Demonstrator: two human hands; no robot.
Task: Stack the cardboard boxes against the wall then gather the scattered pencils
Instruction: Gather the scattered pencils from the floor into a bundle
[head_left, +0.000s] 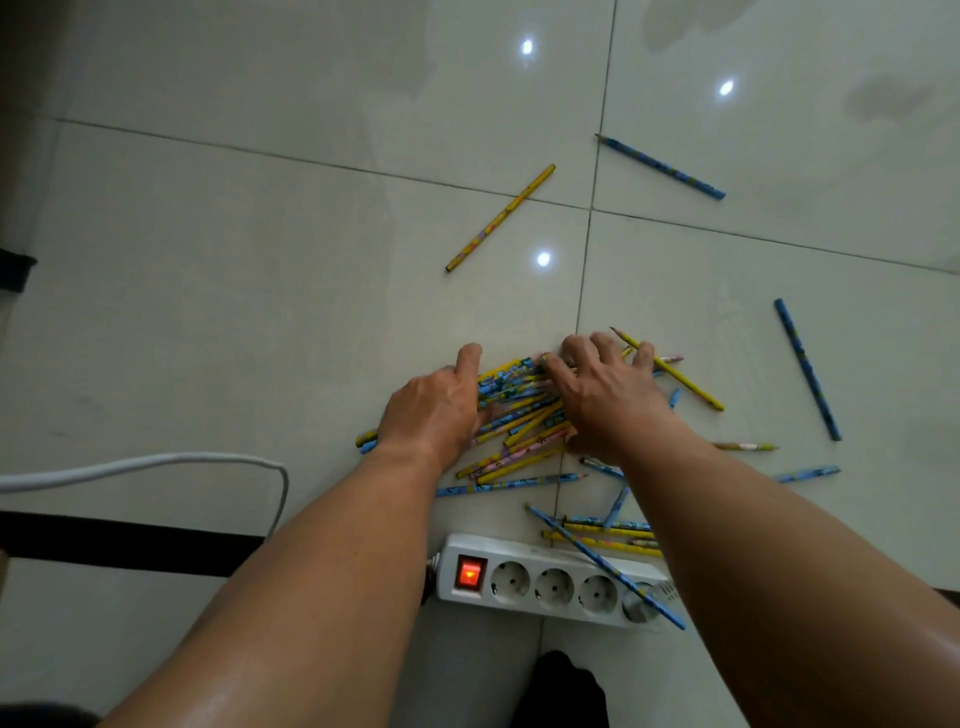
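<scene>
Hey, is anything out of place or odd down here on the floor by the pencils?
Yes. One blue pencil lies slanted across the white power strip, over its end socket, while the strip's switch glows red. A yellow pencil and two blue pencils lie apart from the pile.

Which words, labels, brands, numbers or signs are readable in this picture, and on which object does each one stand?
No text can be read here.
Pencils: coloured prints on the barrels, too small and blurred to read.
Power strip: no legible label or brand.
Its red switch: lit, and any mark on it is too blurred to read.
</scene>
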